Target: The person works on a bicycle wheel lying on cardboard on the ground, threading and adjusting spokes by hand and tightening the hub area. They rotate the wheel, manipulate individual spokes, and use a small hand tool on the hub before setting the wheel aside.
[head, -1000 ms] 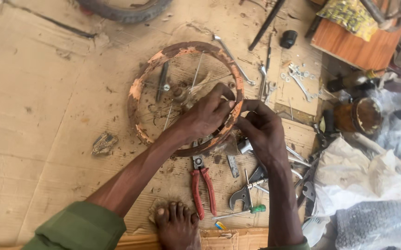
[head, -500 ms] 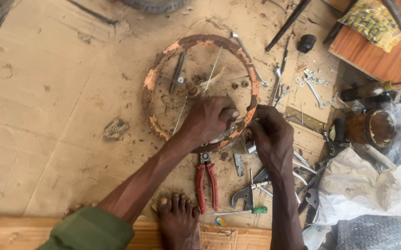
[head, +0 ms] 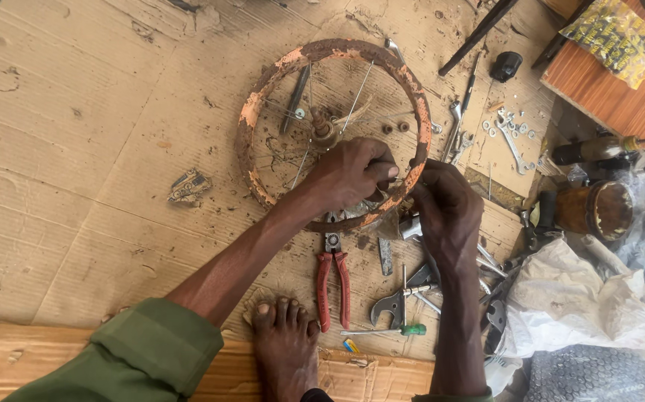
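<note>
An old rusty wheel rim lies flat on brown cardboard on the floor. It has only a few thin spokes and a small hub in the middle.

The left hand sits inside the rim, near its lower right edge. Its fingers are curled in and pinch something small at the rim. I cannot tell what the small thing is.

The right hand is just outside the rim at the same spot. Its fingers are bent and press on the rim's edge, close to the left hand.

Red pliers lie just below the rim. A bare foot rests beside them. A green-handled screwdriver and some wrenches lie on the cardboard to the right.
</note>
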`<state>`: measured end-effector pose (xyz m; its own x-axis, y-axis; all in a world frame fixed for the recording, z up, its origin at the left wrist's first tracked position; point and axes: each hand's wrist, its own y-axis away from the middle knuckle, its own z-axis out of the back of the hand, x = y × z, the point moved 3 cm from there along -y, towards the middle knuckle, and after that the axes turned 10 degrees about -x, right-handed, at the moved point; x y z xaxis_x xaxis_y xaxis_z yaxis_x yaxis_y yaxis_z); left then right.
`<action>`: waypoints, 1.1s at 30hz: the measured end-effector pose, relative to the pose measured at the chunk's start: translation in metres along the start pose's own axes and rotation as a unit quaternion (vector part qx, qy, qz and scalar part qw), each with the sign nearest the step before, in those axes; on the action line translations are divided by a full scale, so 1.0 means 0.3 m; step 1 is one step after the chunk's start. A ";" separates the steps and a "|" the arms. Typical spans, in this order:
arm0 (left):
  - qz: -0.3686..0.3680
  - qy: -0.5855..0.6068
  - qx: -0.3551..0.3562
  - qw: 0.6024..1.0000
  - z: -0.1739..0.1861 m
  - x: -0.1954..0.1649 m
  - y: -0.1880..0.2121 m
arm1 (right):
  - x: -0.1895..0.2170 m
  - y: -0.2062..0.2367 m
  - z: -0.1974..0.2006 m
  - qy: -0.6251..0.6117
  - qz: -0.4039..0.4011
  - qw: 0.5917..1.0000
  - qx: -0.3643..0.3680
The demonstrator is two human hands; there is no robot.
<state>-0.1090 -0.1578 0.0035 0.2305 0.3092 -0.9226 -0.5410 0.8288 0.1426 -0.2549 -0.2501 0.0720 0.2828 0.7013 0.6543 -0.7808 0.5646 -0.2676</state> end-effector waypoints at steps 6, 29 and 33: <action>0.030 0.017 0.029 0.999 -0.006 0.007 -0.006 | -0.028 0.015 -0.029 -0.191 -0.202 0.960 0.021; -0.078 -0.064 0.067 0.993 -0.063 -0.005 -0.039 | -0.028 0.011 -0.009 -0.062 -0.094 0.993 0.045; -0.005 -0.022 0.141 0.990 -0.072 0.016 -0.043 | -0.035 0.016 -0.013 -0.136 -0.160 0.976 0.061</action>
<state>-0.1184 -0.1773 -0.0105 0.2734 0.3151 -0.9088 -0.2934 0.9271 0.2332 -0.2596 -0.2530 0.0611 0.3786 0.3468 0.8582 -0.7417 0.6683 0.0572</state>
